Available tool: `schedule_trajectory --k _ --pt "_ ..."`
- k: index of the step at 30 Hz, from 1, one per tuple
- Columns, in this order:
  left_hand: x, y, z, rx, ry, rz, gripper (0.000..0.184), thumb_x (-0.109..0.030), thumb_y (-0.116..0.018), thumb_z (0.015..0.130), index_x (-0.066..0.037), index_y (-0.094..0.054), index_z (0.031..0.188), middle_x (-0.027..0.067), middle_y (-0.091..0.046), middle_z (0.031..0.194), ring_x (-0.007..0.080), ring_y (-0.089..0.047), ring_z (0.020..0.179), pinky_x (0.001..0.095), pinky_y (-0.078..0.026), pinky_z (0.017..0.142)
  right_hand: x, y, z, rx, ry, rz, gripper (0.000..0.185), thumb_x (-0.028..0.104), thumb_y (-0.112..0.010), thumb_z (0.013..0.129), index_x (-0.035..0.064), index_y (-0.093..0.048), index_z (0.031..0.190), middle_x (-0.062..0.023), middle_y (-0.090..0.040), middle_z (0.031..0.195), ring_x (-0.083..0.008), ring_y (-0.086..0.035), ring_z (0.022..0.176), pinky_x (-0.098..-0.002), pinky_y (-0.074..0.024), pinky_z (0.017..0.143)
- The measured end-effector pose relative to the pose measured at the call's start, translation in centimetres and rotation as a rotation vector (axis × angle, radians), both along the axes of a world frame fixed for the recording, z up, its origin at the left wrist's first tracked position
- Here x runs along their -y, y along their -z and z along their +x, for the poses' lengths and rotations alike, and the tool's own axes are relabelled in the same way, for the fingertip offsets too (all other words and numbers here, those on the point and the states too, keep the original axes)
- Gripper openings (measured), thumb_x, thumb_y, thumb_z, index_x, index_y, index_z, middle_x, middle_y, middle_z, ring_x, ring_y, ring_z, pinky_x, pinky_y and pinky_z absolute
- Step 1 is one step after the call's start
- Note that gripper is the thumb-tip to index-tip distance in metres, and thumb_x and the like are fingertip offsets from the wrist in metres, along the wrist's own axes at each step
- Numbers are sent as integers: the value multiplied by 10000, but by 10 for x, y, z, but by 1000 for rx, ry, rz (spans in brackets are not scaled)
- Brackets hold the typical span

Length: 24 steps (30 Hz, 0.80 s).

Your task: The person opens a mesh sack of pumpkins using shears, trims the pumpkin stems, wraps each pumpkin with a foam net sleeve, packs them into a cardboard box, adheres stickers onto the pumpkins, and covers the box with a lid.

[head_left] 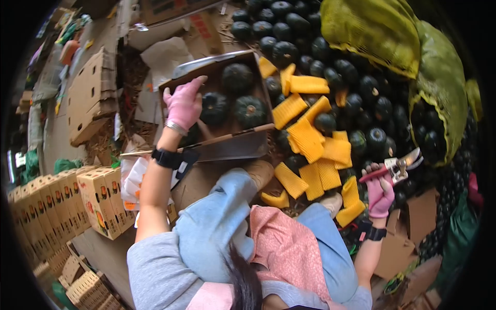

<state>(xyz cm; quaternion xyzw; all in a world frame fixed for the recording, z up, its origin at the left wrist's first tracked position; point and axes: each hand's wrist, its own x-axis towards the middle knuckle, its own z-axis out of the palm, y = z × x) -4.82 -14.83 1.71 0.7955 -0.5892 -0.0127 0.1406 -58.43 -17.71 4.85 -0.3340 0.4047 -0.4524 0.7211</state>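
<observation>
A pink fingerless-looking glove covers my left hand (184, 105), which reaches over the left side of an open cardboard box (235, 135) with its fingers apart and nothing visibly held. Inside the box sit several dark green squashes (250, 111); the nearest one lies just right of my left hand. My right hand (381, 194), also gloved in pink, is closed around the red handles of pruning shears (398, 168). The shears' metal blades point up and right, over the squash pile (376, 138). Yellow foam net sleeves (306, 139) lie between the box and my right hand.
Green mesh sacks (439, 88) stand at the upper right, beside the pile. Stacked printed cartons (98, 201) line the lower left. A flattened carton (93, 95) leans at the left. Cardboard flaps (395, 248) lie below my right hand. My knees are between box and pile.
</observation>
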Motion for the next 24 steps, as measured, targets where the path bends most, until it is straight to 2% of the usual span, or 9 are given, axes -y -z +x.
schedule_trajectory --k 2,4,6,8,11,16,18,21,24 --pt "0 -26 -28 -58 228 -47 211 -247 -668 796 -163 -652 989 15 -652 915 217 -590 937 459 -318 966 -1 -8 4 -12 35 12 421 154 -548 803 9 -478 1192 -124 -522 1144 -260 -505 1087 -423 -388 997" --pt "2 -40 -50 -45 380 140 255 -396 -705 731 -154 -685 809 13 -644 801 216 -598 878 458 -311 965 2 -4 3 -99 121 -23 309 106 -561 805 17 -510 1096 -92 -570 983 -211 -561 928 -370 -452 892" --pt "5 -54 -66 87 534 420 347 -487 -697 705 -140 -697 729 33 -631 715 220 -602 851 468 -312 963 6 -10 8 -356 230 -3 213 82 -595 802 37 -527 998 -48 -575 828 -151 -578 732 -288 -496 689" --pt "1 -48 -74 227 565 697 323 -457 -686 720 -136 -719 739 51 -663 732 230 -615 862 479 -297 996 8 -10 12 -471 322 41 174 96 -641 793 68 -520 915 -28 -563 732 -109 -541 537 -220 -420 443" --pt "-4 -41 -84 401 606 738 200 -325 -668 742 -131 -716 733 69 -670 721 240 -629 854 470 -292 1012 11 -9 17 -540 439 45 201 60 -669 766 82 -501 875 -8 -542 688 -91 -504 500 -214 -399 435" --pt "-2 -61 -86 337 755 943 230 -361 -697 710 -137 -702 660 79 -647 637 249 -640 687 419 -350 904 27 29 -7 -685 555 23 248 75 -724 738 77 -499 842 -35 -568 677 -112 -505 483 -232 -406 453" --pt "10 -91 -101 96 818 981 280 -412 -715 700 -132 -704 690 79 -642 636 264 -640 688 401 -425 813 41 27 -3 -789 557 241 264 111 -732 734 57 -498 845 -91 -610 730 -122 -521 489 -238 -413 461" --pt "19 -101 -111 -432 1036 926 334 -453 -714 709 -124 -704 762 85 -638 649 288 -632 688 381 -472 681 68 50 3 -791 610 284 359 198 -738 727 -2 -485 884 -217 -628 845 -187 -564 496 -287 -402 356" --pt "22 -93 -120 -540 1215 942 349 -451 -698 741 -111 -692 822 90 -644 679 303 -630 696 373 -485 627 84 37 33 -981 569 186 416 183 -750 695 8 -478 958 -185 -620 970 -221 -592 535 -313 -440 324"
